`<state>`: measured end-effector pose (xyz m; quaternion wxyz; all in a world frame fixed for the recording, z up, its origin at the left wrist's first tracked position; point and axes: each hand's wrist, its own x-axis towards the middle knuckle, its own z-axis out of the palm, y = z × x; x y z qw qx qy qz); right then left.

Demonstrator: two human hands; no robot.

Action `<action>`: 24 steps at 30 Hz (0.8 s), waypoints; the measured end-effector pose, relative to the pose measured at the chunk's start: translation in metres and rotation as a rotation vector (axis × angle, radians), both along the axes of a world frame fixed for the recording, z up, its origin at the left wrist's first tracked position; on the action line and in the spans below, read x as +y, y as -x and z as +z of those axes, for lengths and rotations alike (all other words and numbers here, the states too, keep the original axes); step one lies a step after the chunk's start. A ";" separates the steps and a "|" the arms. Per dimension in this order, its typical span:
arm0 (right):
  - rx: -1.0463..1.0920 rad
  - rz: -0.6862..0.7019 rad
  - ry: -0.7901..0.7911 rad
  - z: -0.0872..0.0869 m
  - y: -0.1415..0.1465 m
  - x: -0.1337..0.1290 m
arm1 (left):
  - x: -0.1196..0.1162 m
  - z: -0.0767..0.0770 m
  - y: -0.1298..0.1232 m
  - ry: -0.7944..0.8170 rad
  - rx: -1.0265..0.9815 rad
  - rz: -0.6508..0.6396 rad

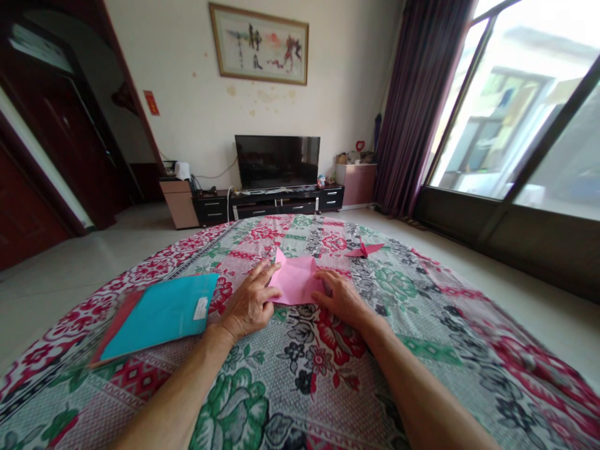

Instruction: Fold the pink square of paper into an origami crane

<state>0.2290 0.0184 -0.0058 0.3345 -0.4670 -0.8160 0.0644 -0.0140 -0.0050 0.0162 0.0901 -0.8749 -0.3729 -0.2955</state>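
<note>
Had blue and reddish sheets (pixel 159 315) in what looked like a clear sleeve (pixel 187 332), beside the left forearm. Held the creased pink paper (pixel 295 282) between left hand (pixel 250 301) and right hand (pixel 344 301), fingers half-curled, thumbs and fingers closed on opposite edges. Sat at a flower-clothed counter (pixel 403 281), facing a folded darker-pink piece (pixel 366 250), television (pixel 277 161) and framed picture (pixel 262 44).
</note>
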 end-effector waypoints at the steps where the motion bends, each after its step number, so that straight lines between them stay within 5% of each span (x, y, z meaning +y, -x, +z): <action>1: 0.003 -0.015 -0.002 0.001 0.000 0.000 | 0.000 0.000 0.000 0.002 0.001 -0.007; 8: 0.020 0.113 -0.038 0.006 -0.001 -0.002 | 0.009 -0.011 0.003 0.069 -0.005 -0.102; 19: 0.046 0.105 -0.053 0.004 0.000 -0.002 | 0.014 -0.012 0.010 0.366 -0.255 -0.062; 24: 0.050 0.093 -0.064 0.003 0.001 -0.003 | 0.022 -0.017 0.013 0.345 -0.261 -0.106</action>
